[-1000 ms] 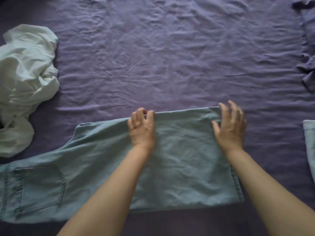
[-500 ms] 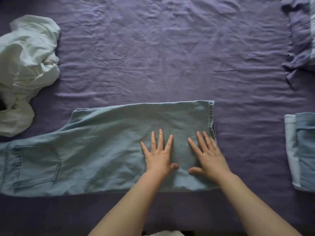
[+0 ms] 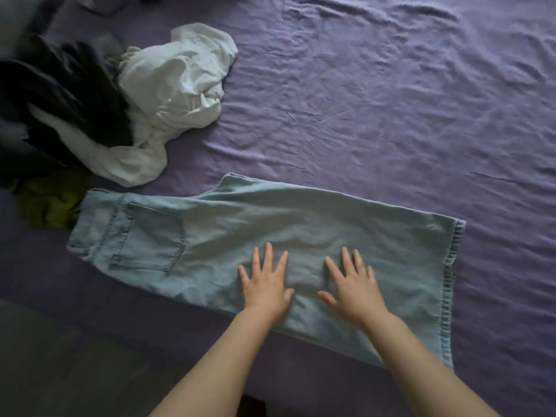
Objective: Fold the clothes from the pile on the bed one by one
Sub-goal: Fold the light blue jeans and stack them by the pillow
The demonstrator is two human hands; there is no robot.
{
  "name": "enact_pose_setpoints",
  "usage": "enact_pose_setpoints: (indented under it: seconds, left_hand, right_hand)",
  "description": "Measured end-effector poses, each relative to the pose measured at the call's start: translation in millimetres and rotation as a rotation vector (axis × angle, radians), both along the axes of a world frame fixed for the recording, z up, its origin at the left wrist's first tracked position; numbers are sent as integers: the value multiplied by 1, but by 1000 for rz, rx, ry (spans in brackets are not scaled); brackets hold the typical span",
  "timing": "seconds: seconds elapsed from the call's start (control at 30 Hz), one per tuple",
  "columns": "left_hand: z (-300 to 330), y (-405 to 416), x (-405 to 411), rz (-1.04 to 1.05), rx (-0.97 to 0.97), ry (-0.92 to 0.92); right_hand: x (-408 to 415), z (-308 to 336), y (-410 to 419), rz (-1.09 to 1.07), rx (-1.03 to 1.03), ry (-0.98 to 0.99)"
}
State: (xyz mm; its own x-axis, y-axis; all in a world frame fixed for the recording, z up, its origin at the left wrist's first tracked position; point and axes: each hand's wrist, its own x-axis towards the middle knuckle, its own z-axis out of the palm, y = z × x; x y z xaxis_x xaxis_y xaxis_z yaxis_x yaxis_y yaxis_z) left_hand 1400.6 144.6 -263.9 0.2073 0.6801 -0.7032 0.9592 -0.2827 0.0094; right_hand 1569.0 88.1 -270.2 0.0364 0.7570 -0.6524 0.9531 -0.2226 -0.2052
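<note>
Denim, pale blue and soft-looking, makes up the one pair of folded jeans [image 3: 270, 245] lying flat across the near part of the purple-sheeted bed [image 3: 391, 115]. Two hands rest on it side by side: the left hand [image 3: 266, 285] and the right hand [image 3: 353, 285], both palm down, their fingers straight and spread apart, pressing on the cloth and gripping nothing.

The jeans are doubled leg over leg into a single long band. One stitched back pocket [image 3: 150, 239] shows well to the left of the left fingers, near the waist end, and one stitched hem [image 3: 451, 281] runs down the edge off to the right of the right fingers. Shallow creases cross the denim just beyond the fingertips.

Far beyond and left of the left fingers sits the pile: one crumpled white garment [image 3: 177, 97], one dark heap of clothing [image 3: 60, 94] (too blurred to count the pieces in it) and one bunched olive-green garment [image 3: 51, 206], which touches the waist end of the jeans. The white garment lies close to the jeans' far edge.
</note>
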Motion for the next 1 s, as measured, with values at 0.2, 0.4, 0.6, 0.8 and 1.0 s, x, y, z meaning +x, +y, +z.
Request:
enact_pose_setpoints:
  seconds: [0.2, 0.4, 0.6, 0.8, 1.0]
  left_hand:
    - [-2, 56, -67, -12, 85, -6]
    - [4, 139, -112, 84, 268, -129]
    - [-8, 178, -135, -29, 225, -132]
    - [-37, 175, -146, -115, 400, -269]
    - [-68, 179, -175, -286, 502, -291]
  right_hand:
    - [-61, -1, 64, 43, 65, 46]
    - [-106, -3, 160, -55, 525, 173]
    - [-150, -18, 245, -171, 516, 91]
    - [-154, -37, 259, -230, 506, 54]
    - [-140, -47, 285, -245, 519, 65]
